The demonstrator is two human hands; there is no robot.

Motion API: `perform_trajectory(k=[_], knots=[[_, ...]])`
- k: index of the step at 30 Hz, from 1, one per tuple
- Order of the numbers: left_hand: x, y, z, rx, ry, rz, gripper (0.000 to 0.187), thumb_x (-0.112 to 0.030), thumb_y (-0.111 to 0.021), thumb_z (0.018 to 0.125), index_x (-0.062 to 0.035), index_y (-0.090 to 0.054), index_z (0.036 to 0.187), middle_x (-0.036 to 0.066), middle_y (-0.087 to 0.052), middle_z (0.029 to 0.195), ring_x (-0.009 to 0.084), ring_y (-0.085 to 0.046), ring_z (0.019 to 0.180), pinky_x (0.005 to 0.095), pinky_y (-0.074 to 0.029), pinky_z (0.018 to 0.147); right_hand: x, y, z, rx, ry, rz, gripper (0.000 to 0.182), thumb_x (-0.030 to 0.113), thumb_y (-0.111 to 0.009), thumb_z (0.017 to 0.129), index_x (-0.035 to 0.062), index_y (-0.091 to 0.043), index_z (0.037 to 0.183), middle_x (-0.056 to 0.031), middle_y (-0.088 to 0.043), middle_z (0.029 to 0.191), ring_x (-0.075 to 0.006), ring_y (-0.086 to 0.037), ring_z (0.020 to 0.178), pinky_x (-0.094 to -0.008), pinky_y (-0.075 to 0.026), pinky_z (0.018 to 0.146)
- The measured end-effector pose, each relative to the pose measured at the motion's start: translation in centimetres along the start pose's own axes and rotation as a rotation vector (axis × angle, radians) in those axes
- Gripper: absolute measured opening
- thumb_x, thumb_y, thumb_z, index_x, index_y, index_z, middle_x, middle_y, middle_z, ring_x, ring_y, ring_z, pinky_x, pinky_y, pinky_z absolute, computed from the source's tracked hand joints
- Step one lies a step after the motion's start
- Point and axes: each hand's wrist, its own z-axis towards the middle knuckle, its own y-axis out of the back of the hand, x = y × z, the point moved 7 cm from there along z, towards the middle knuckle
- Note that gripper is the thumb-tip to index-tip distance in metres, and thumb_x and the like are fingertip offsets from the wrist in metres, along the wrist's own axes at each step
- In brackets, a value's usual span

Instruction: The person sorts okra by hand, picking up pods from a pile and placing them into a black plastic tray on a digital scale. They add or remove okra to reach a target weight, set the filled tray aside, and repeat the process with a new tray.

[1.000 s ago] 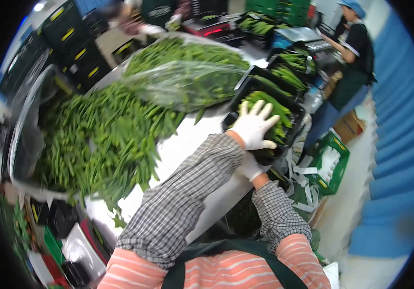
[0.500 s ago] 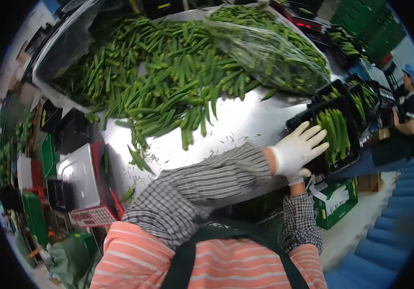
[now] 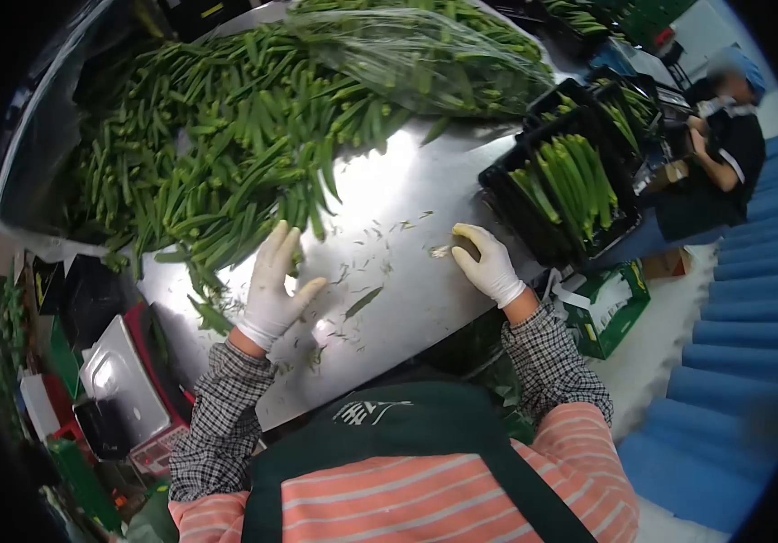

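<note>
My left hand (image 3: 277, 288), in a white glove, is spread open at the near edge of a large pile of green okra (image 3: 226, 145). Its fingertips reach the lowest pods. On the right, my right hand (image 3: 490, 268), gloved too, hovers low over the metal table (image 3: 407, 185) with thumb and fingers curved apart and nothing visible between them. Just beyond it stands a black crate (image 3: 500, 175) holding okra pods (image 3: 579, 181) laid side by side. Between my hands lie green scraps and one loose pod (image 3: 363, 303).
A clear plastic sheet (image 3: 425, 59) covers part of the pile. More black crates (image 3: 629, 100) with okra stand behind the filled one. A scale (image 3: 126, 380) sits at left. A green box (image 3: 620, 317) is below right, and a co-worker (image 3: 724, 136) stands beyond.
Both hands have left the okra crate. My left hand has swung across to the pile on the left; my right hand has come back over the table. The view has shifted too.
</note>
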Motion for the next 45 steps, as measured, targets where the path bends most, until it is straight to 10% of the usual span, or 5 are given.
perform_trajectory(k=[20,28,38,42,45], knots=[[21.4,11.2,6.6,-0.019,0.474,0.418,0.078,-0.048,-0.064,0.077,-0.0035,-0.037,0.136,0.023,-0.032,0.141,0.0361,-0.028,0.132,0.0413,-0.024,0.109,15.5,-19.7,26.4,0.219,0.289,0.04,0.042,0.029,-0.061,0.08,-0.002,-0.059,0.108,-0.0211,-0.059,0.11,-0.0344,-0.056,0.104,-0.0371,-0.043,0.092],[24.3,7.7,6.7,0.158,0.637,0.415,0.087,-0.063,-0.062,0.071,-0.0188,-0.033,0.141,0.02,-0.032,0.143,0.0345,-0.027,0.133,0.0522,-0.019,0.108,13.6,-27.8,25.1,0.453,0.117,-0.358,0.088,0.053,-0.055,0.077,0.0038,-0.023,0.143,-0.0233,-0.034,0.141,-0.0367,-0.031,0.132,-0.0536,-0.012,0.11],[14.4,6.2,-5.3,0.094,0.431,0.328,0.062,-0.027,-0.071,0.072,-0.0156,-0.05,0.129,0.021,-0.035,0.139,0.0353,-0.034,0.128,0.0527,-0.023,0.106,17.8,-22.0,9.0,0.617,0.423,-0.14,0.05,0.021,-0.068,0.074,0.0078,-0.055,0.121,-0.0282,-0.04,0.132,-0.0417,-0.038,0.124,-0.044,-0.031,0.104],[13.3,7.8,-6.8,0.062,0.411,0.236,0.06,-0.027,-0.072,0.07,-0.0117,-0.053,0.125,0.02,-0.034,0.141,0.0351,-0.032,0.13,0.0539,-0.019,0.108,14.5,-16.7,14.1,0.291,0.338,0.084,0.023,0.015,-0.068,0.073,0.0051,-0.066,0.094,-0.0185,-0.056,0.115,-0.0362,-0.052,0.109,-0.0413,-0.038,0.096],[12.8,9.2,-5.4,-0.022,0.395,0.166,0.06,-0.026,-0.073,0.07,-0.009,-0.054,0.124,0.019,-0.036,0.139,0.0355,-0.034,0.129,0.0524,-0.019,0.108,11.4,-14.4,22.3,0.041,0.386,-0.163,0.037,0.024,-0.066,0.076,0.0036,-0.062,0.107,-0.0236,-0.051,0.123,-0.037,-0.047,0.115,-0.0418,-0.036,0.1]])
